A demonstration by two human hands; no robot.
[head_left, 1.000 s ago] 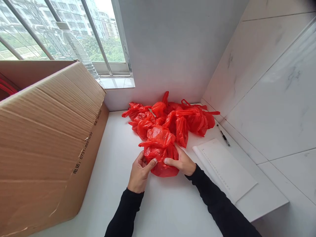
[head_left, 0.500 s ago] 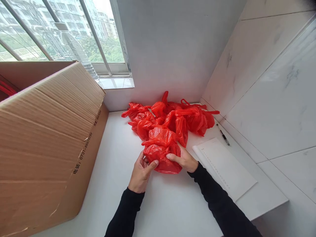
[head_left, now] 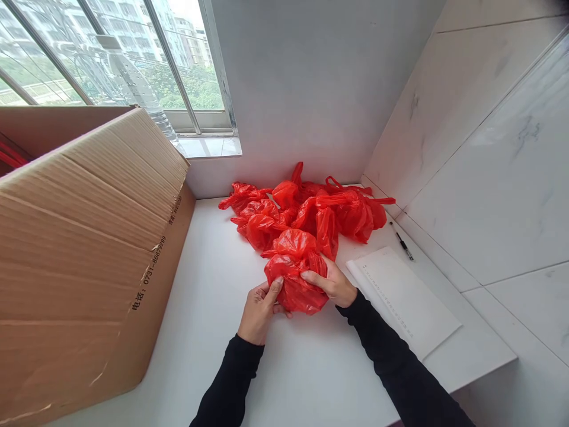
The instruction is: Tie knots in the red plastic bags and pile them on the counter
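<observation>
Between my two hands is a crumpled red plastic bag (head_left: 297, 284), low over the white table (head_left: 213, 350). My left hand (head_left: 262, 305) pinches its left edge, thumb in front and fingers partly hidden behind. On the right side, my right hand (head_left: 331, 284) grips the bunched plastic with its thumb across the front. What is inside the bag, if anything, cannot be seen. Just beyond it lies a heap of several more red plastic bags (head_left: 355, 216), some with knotted or twisted handles, spread along the wall.
A large open cardboard box (head_left: 89, 255) stands at the left, with red plastic inside. A clear bottle (head_left: 137, 89) is by the barred window. To the right lie a white notebook (head_left: 404, 296) and a black pen (head_left: 403, 244). Tiled wall (head_left: 489, 178) borders the right.
My left hand has shifted slightly right, and its thumb now presses higher on the bag. The bag's lower part has been gathered and wrinkled. My right hand has barely moved.
</observation>
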